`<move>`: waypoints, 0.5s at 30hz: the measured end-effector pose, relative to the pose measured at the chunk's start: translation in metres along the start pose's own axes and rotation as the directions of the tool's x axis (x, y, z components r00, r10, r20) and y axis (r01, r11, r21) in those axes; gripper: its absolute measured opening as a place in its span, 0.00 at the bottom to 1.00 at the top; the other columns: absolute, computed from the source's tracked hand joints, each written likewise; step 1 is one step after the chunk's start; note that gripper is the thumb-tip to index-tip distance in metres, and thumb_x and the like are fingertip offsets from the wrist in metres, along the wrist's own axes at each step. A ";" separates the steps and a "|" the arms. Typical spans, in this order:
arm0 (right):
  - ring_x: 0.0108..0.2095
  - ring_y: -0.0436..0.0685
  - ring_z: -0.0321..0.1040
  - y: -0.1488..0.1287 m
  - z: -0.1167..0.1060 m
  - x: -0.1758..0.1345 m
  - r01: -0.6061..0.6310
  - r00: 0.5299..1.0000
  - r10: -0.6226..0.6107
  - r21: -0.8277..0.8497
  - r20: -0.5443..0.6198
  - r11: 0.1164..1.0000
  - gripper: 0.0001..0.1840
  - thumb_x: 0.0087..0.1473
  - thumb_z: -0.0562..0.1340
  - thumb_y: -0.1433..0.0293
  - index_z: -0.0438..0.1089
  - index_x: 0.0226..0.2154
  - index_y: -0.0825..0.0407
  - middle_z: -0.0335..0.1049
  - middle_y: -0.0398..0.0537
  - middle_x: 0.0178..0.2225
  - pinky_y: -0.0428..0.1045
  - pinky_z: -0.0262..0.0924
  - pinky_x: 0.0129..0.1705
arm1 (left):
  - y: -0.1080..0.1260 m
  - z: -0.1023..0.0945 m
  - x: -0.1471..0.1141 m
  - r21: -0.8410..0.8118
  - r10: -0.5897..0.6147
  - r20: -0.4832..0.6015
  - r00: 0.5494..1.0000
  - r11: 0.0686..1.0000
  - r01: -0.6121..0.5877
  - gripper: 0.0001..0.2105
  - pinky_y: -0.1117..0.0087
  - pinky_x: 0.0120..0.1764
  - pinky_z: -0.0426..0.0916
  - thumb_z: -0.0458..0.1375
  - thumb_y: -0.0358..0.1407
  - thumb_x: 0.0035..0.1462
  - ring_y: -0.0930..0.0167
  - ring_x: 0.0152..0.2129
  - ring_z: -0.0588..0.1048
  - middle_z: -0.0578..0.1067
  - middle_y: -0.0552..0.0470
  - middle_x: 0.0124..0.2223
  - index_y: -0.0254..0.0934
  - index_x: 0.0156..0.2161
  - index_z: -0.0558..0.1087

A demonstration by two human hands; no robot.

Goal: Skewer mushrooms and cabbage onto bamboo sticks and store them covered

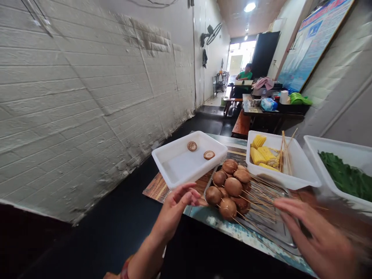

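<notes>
Skewered brown mushroom caps (pixel 232 186) are piled at the left end of a metal tray (pixel 286 228), their thin sticks pointing right. My left hand (pixel 178 205) is just left of the pile, fingers loosely curved and apart, with nothing visible in it. Over the stick ends on the right hovers my right hand (pixel 314 228), slightly blurred, fingers stretched out and holding nothing. Whether its fingertips touch the sticks I cannot tell. Behind my left hand, a white plastic tub (pixel 174 170) holds two loose mushroom caps (pixel 209 155).
A second white tub (pixel 302 170) contains corn pieces (pixel 263 153) and bare skewers (pixel 284 155). Green leaves (pixel 345 174) fill part of another tub at the right. Beyond are a wooden bench (pixel 241 123), a cluttered table and a seated person (pixel 245 75). A white wall (pixel 101 97) runs along the left.
</notes>
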State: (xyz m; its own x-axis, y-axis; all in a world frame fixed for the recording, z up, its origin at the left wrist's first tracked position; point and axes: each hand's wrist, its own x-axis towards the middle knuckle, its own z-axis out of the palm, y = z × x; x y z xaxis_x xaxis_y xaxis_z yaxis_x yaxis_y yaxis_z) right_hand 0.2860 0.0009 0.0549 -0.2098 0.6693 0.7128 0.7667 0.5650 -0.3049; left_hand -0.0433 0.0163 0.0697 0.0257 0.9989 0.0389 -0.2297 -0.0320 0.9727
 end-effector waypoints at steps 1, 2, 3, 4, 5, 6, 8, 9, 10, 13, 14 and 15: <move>0.38 0.58 0.77 -0.010 0.000 -0.010 0.000 1.000 -0.001 0.067 0.026 0.998 0.09 0.62 0.59 0.66 0.73 0.43 0.43 0.79 0.47 0.40 0.51 0.70 0.43 | 0.008 -0.003 0.007 0.016 0.029 -0.029 0.999 0.999 -0.028 0.16 0.69 0.38 0.69 0.63 0.44 0.57 0.71 0.29 0.75 0.78 0.48 0.36 0.37 0.47 0.76; 0.36 0.57 0.77 -0.021 0.001 -0.019 -0.024 0.996 0.013 0.135 0.087 0.991 0.09 0.61 0.60 0.67 0.73 0.43 0.43 0.80 0.45 0.39 0.50 0.71 0.40 | 0.015 -0.006 0.014 0.035 0.055 -0.061 0.997 0.998 -0.053 0.16 0.69 0.38 0.69 0.63 0.44 0.56 0.71 0.29 0.74 0.79 0.48 0.35 0.37 0.46 0.76; 0.35 0.57 0.78 -0.032 0.004 -0.028 -0.060 0.989 0.030 0.201 0.148 0.978 0.09 0.61 0.60 0.69 0.74 0.42 0.42 0.80 0.44 0.37 0.49 0.71 0.38 | 0.021 -0.007 0.020 0.056 0.080 -0.087 0.993 0.996 -0.075 0.16 0.68 0.39 0.69 0.64 0.44 0.55 0.71 0.29 0.74 0.79 0.49 0.35 0.37 0.45 0.76; 0.36 0.56 0.78 -0.041 0.008 -0.035 -0.116 0.976 0.062 0.254 0.211 0.960 0.09 0.61 0.60 0.70 0.74 0.42 0.43 0.80 0.44 0.37 0.48 0.71 0.38 | 0.024 -0.007 0.025 0.080 0.095 -0.100 0.990 0.993 -0.087 0.17 0.68 0.40 0.69 0.65 0.44 0.54 0.71 0.29 0.74 0.79 0.50 0.34 0.37 0.45 0.76; 0.36 0.56 0.78 -0.049 0.012 -0.040 -0.188 0.954 0.107 0.282 0.280 0.941 0.10 0.62 0.59 0.71 0.74 0.42 0.44 0.80 0.44 0.37 0.49 0.71 0.38 | 0.026 -0.006 0.031 0.101 0.102 -0.106 0.989 0.991 -0.091 0.17 0.68 0.40 0.70 0.66 0.44 0.53 0.71 0.29 0.74 0.79 0.50 0.34 0.37 0.45 0.76; 0.35 0.56 0.78 -0.055 0.016 -0.043 -0.245 0.934 0.139 0.305 0.329 0.920 0.10 0.62 0.59 0.72 0.75 0.41 0.44 0.80 0.45 0.35 0.49 0.71 0.37 | 0.027 -0.004 0.036 0.123 0.097 -0.098 0.990 0.989 -0.085 0.18 0.68 0.40 0.70 0.66 0.44 0.53 0.71 0.29 0.75 0.79 0.51 0.34 0.37 0.45 0.76; 0.34 0.57 0.77 -0.057 0.019 -0.046 -0.347 0.896 0.215 0.311 0.388 0.885 0.11 0.64 0.58 0.71 0.76 0.40 0.46 0.80 0.46 0.35 0.51 0.71 0.37 | 0.026 0.002 0.049 0.159 0.090 -0.077 0.993 0.984 -0.077 0.18 0.68 0.41 0.71 0.66 0.44 0.53 0.70 0.30 0.75 0.79 0.51 0.35 0.38 0.46 0.76; 0.34 0.57 0.77 -0.055 0.018 -0.047 -0.383 0.887 0.253 0.310 0.386 0.870 0.11 0.64 0.58 0.71 0.76 0.40 0.46 0.80 0.46 0.35 0.51 0.71 0.37 | 0.026 0.006 0.056 0.167 0.082 -0.065 0.994 0.983 -0.070 0.17 0.67 0.41 0.71 0.66 0.44 0.53 0.70 0.30 0.76 0.80 0.52 0.35 0.38 0.45 0.76; 0.34 0.57 0.77 -0.050 0.014 -0.047 -0.413 0.881 0.294 0.304 0.370 0.858 0.11 0.64 0.57 0.71 0.77 0.40 0.46 0.80 0.46 0.35 0.51 0.71 0.37 | 0.027 0.011 0.063 0.174 0.075 -0.058 0.995 0.983 -0.064 0.16 0.67 0.41 0.71 0.66 0.44 0.53 0.70 0.30 0.75 0.80 0.52 0.35 0.38 0.45 0.76; 0.34 0.58 0.77 -0.030 0.000 -0.055 -0.497 0.860 0.436 0.241 0.265 0.834 0.11 0.63 0.58 0.69 0.77 0.39 0.45 0.80 0.46 0.34 0.51 0.70 0.37 | 0.034 0.025 0.080 0.197 0.068 -0.064 0.996 0.979 -0.054 0.12 0.66 0.39 0.72 0.64 0.43 0.55 0.70 0.29 0.75 0.79 0.55 0.33 0.40 0.42 0.77; 0.34 0.58 0.77 -0.021 -0.005 -0.059 -0.526 0.846 0.484 0.202 0.225 0.826 0.11 0.63 0.58 0.68 0.77 0.39 0.45 0.80 0.47 0.34 0.52 0.69 0.38 | 0.036 0.025 0.084 0.209 0.068 -0.072 0.995 0.977 -0.052 0.11 0.66 0.38 0.72 0.64 0.43 0.55 0.70 0.29 0.74 0.79 0.55 0.33 0.40 0.42 0.77; 0.34 0.58 0.77 -0.013 -0.008 -0.063 -0.553 0.830 0.525 0.160 0.189 0.818 0.11 0.63 0.58 0.68 0.77 0.38 0.46 0.80 0.47 0.35 0.52 0.69 0.38 | 0.037 0.022 0.085 0.229 0.075 -0.073 0.994 0.972 -0.057 0.11 0.66 0.38 0.72 0.63 0.43 0.56 0.70 0.29 0.74 0.79 0.56 0.32 0.41 0.42 0.77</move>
State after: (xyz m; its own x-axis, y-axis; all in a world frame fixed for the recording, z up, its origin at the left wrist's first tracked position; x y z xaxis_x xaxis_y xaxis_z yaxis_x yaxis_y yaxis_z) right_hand 0.2945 -0.0526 0.0190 0.1135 0.9431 0.3127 0.6458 0.1691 -0.7445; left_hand -0.0282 0.0991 0.1137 -0.0625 0.9935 0.0954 -0.0022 -0.0958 0.9954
